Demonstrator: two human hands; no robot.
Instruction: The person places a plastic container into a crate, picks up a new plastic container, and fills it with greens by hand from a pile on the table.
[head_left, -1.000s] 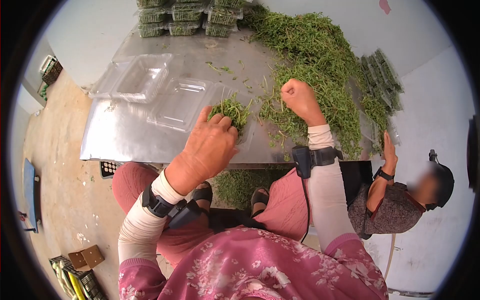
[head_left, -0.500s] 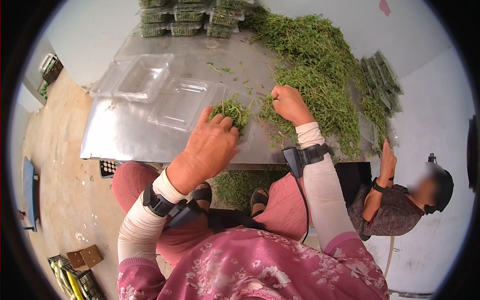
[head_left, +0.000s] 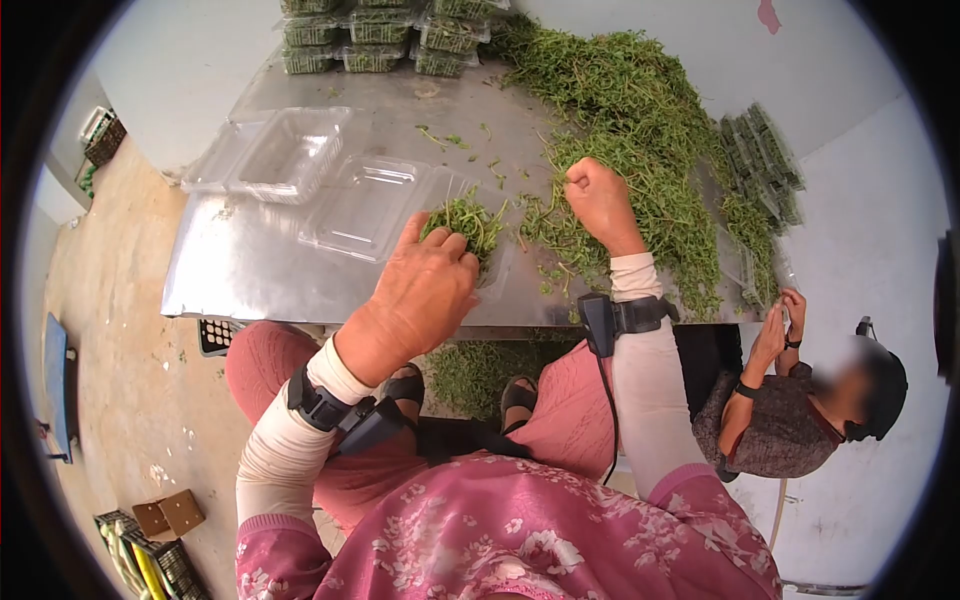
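My left hand rests on a bunch of green stems lying in an open clear plastic box; its fingers are curled over the greens. Farther right, my right hand is closed above the near-left edge of a big heap of loose greens. What its fingers pinch, if anything, is too small to make out. Another open, empty clear box lies to the left on the metal table.
Filled boxes are stacked at the table's back left, and more filled boxes stand at the right. A co-worker sits at the right edge with both hands raised. Crates are on the floor at lower left.
My right hand has moved right, over the heap's edge. My left hand stays on the greens in the box. The co-worker's hands have shifted, and both now show.
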